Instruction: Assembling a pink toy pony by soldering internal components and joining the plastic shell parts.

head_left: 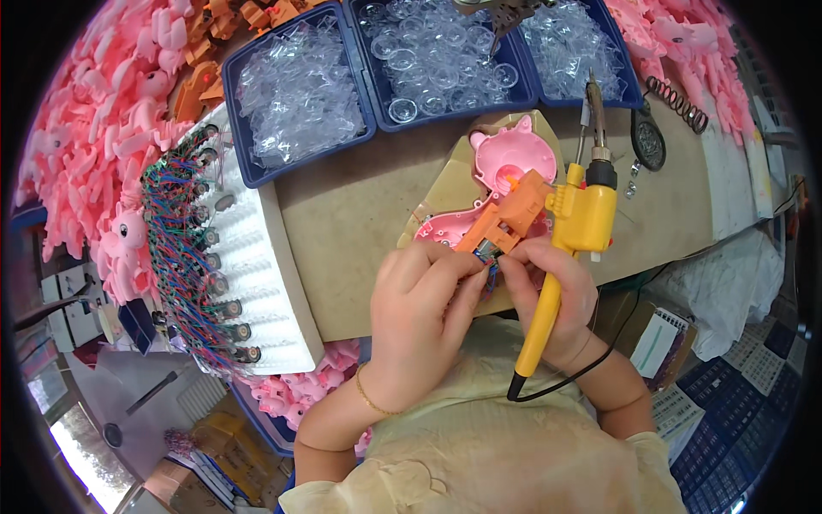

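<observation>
An orange plastic housing [521,206] lies slanted over an open pink toy half-shell [503,157] with a round eared head, on a tan board. My left hand [425,295] is closed, thumb and fingers pinching the housing's near end, where a small metal part and blue wires [492,272] show. My right hand [558,295] is closed around a yellow soldering gun [585,214]. The gun's handle crosses the palm, and its metal tip points away from me. Thumb and index fingertip of that hand also meet at the wires; what exactly they pinch is partly hidden.
Three joined blue bins [370,111] of clear plastic parts stand at the back. To the left, a white foam tray [289,287] carries several small motors with coloured wires. Pink toy parts [103,111] are heaped left and back right. The gun's black cord [599,360] loops by my right forearm.
</observation>
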Motion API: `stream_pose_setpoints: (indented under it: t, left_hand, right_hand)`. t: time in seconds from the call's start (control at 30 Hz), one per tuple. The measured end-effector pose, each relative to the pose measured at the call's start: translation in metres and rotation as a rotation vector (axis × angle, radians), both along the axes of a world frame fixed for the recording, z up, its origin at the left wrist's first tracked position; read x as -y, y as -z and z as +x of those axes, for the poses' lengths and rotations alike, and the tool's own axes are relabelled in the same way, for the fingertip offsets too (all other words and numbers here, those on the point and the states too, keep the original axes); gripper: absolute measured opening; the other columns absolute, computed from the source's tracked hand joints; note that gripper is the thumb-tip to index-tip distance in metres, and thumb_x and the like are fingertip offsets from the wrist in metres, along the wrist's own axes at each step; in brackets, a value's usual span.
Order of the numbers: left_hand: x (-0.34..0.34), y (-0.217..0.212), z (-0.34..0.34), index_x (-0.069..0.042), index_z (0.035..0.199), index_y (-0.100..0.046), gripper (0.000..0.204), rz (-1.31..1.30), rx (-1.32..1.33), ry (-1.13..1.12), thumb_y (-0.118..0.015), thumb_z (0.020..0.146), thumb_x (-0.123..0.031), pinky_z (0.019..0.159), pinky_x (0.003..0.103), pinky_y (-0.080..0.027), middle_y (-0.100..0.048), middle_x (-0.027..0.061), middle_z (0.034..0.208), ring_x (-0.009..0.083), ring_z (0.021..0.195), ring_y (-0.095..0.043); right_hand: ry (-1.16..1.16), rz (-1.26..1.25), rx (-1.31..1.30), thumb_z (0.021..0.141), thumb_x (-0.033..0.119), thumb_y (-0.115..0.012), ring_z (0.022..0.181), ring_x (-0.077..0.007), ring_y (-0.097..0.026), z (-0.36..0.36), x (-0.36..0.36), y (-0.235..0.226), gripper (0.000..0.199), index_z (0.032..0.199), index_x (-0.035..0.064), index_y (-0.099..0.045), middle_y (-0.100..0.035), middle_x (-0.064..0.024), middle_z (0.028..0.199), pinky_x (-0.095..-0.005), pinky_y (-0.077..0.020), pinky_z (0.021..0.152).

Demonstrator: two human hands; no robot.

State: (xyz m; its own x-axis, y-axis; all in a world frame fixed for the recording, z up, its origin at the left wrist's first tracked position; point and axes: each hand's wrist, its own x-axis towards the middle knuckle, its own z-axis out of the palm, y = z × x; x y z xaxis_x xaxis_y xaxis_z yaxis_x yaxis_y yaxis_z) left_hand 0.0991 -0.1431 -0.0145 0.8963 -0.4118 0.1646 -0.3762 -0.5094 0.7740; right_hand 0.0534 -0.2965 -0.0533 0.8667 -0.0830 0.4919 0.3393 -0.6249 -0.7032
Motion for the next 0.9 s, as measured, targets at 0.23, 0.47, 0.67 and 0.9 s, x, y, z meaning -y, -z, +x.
stream_pose_setpoints:
  t: [0.23,0.47,0.67,0.9]
  left_hand:
    - [0.000,-0.005,-0.002,-0.004,0.085,-0.062,0.010,0.064,0.003,0.023,-0.066,0.076,-0.004,0.065,0.032,-0.042,-0.057,0.0071,0.081,0.0222,0.073,-0.053]
    - [0.002,0.001,-0.008,-0.001,0.085,-0.060,0.005,-0.019,-0.071,-0.012,-0.063,0.081,0.001,0.058,0.026,-0.042,-0.054,0.0077,0.082,0.0156,0.070,-0.052]
    - [0.004,0.007,-0.011,0.001,0.085,-0.057,0.006,-0.040,-0.038,-0.022,-0.061,0.082,0.002,0.058,0.026,-0.042,-0.052,0.0087,0.083,0.0163,0.070,-0.051]
    - [0.007,0.009,-0.013,-0.002,0.087,-0.057,0.013,-0.084,-0.046,-0.058,-0.064,0.077,0.000,0.069,0.035,-0.041,-0.053,0.0100,0.081,0.0258,0.076,-0.052]
  right_hand:
    - [-0.019,-0.012,0.042,0.074,-0.009,-0.068,0.066,-0.0175,-0.060,0.000,0.000,-0.001,0.044,0.109,0.0040,-0.044,-0.062,-0.0119,0.084,-0.0253,-0.0498,0.056]
    - [-0.030,-0.011,0.039,0.073,-0.010,-0.068,0.068,-0.0189,-0.061,0.000,0.000,-0.001,0.046,0.110,0.0035,-0.044,-0.062,-0.0114,0.083,-0.0265,-0.0505,0.058]
    - [-0.024,-0.019,0.033,0.073,-0.011,-0.068,0.067,-0.0188,-0.061,-0.001,0.000,-0.003,0.047,0.110,0.0040,-0.044,-0.062,-0.0111,0.083,-0.0267,-0.0504,0.058]
    - [-0.049,-0.020,-0.021,0.076,-0.007,-0.067,0.066,-0.0181,-0.059,-0.007,0.016,-0.016,0.041,0.109,0.0032,-0.045,-0.062,-0.0116,0.082,-0.0274,-0.0498,0.059]
